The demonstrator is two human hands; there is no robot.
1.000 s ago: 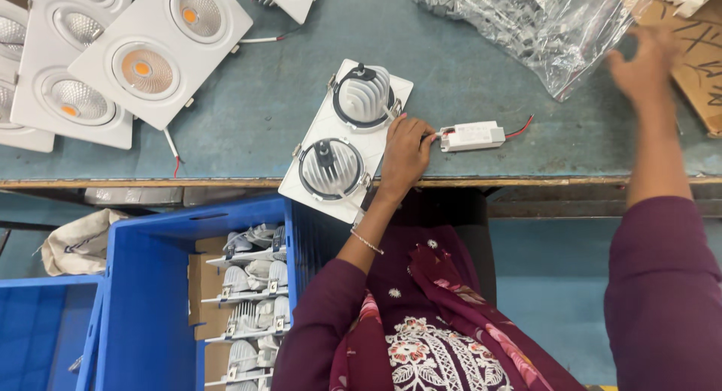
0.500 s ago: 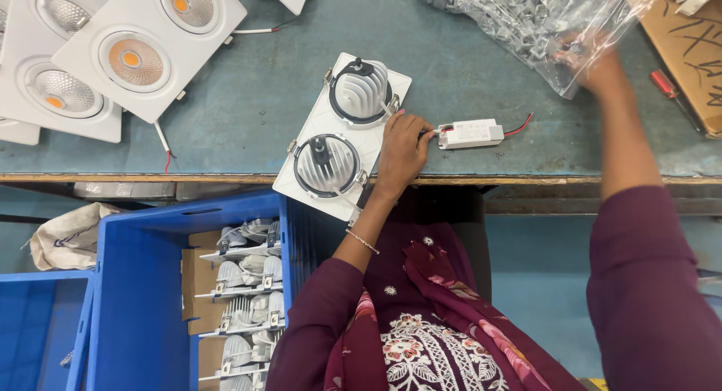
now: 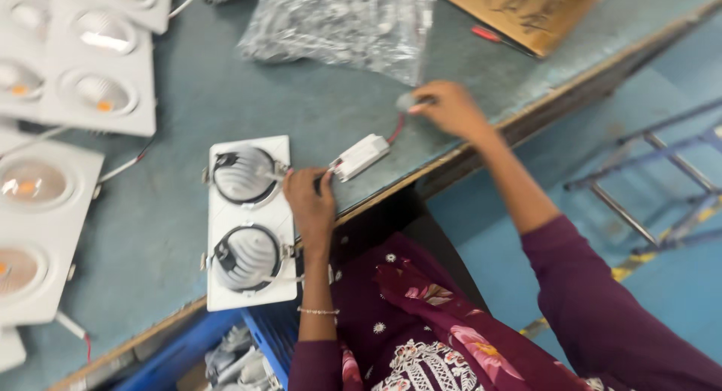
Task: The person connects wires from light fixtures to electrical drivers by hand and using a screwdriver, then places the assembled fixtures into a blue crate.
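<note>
Inspector: Crate (image 3: 188, 353) first, blue, bottom centre of the frame, lamp parts inside, under the table edge. Your left hand (image 3: 312, 203) presses flat, fingers loose, on the right rim of the twin downlight fixture (image 3: 250, 224), lying face down left of centre.

Operator: And my right hand?

Inspector: Your right hand (image 3: 450, 109), upper centre, pinches a small grey part (image 3: 406, 101) just below the clear bag of parts (image 3: 342, 22). Driver box (image 3: 361, 156) sits between your hands, its red lead (image 3: 395, 128) running toward your right hand.

Operator: Risks?

Inspector: In my judgement, the fixture sits close to the table edge (image 3: 391, 192); a shove could tip it into the crate. Snagging the lead could drag the driver. Finished fixtures (image 3: 98, 90) wait at upper left.
</note>
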